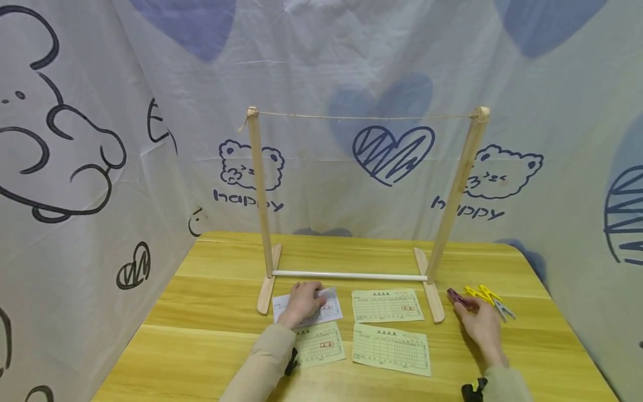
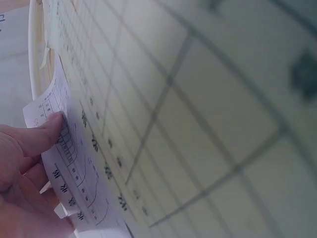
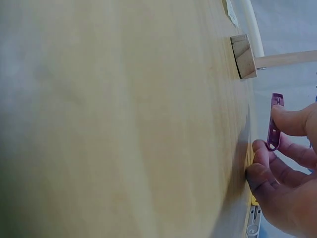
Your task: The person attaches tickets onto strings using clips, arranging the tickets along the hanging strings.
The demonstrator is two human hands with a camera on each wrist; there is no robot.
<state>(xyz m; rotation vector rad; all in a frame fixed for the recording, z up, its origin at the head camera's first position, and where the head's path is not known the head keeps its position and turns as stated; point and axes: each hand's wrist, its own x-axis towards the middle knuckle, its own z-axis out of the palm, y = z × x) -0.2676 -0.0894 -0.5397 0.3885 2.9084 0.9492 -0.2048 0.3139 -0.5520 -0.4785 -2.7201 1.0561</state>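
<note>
My left hand pinches a white printed paper slip, thumb on its printed face and fingers beneath; in the left wrist view the slip is bent up at one end. A yellow slip lies just below it, partly covered by my sleeve. My right hand holds a purple clothespin between thumb and fingers at the table's right side. Beside that hand are two yellow clothespins and a grey-blue clothespin.
A wooden frame stands behind the slips, its left post and right post joined by a string on top and a white rod below. Two more yellow slips lie at center right. A patterned cloth hangs around the table.
</note>
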